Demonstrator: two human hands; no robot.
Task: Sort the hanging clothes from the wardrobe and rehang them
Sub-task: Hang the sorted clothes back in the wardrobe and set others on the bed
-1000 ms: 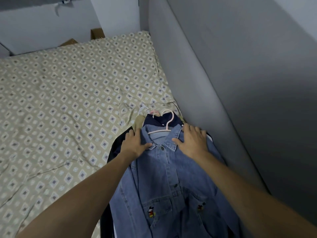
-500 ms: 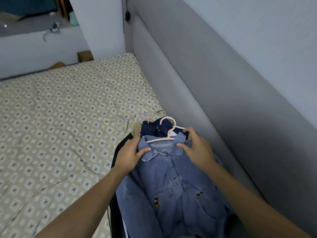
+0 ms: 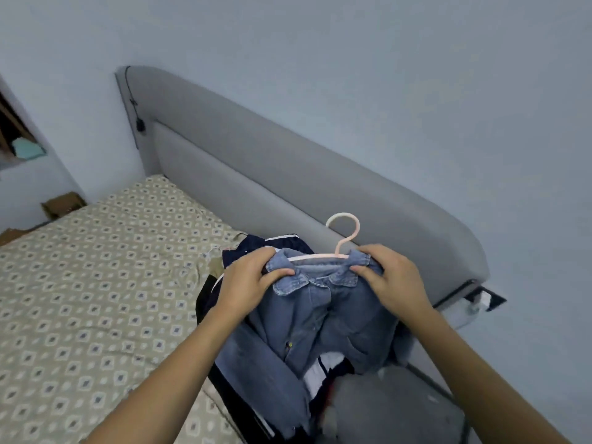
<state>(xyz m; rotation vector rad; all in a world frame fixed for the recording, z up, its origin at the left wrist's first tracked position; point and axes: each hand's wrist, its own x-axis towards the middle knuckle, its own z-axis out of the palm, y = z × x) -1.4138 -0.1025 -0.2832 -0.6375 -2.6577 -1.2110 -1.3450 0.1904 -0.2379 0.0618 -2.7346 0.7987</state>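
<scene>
Hanger (image 3: 342, 238) shoulders hidden under denim shirt (image 3: 320, 312)

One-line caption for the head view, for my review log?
Both hands, left and right, grip the denim shirt by its shoulders on a pink hanger, above a clothes pile on the bed.

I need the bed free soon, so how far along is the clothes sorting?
Early. Done: clothes are out of the wardrobe, piled on the bed by the headboard. In hand: the left hand and right hand grip the denim shirt at its shoulders, on its pink hanger. Left: the dark garments beneath it await sorting, and no rehanging is visible yet.
</scene>
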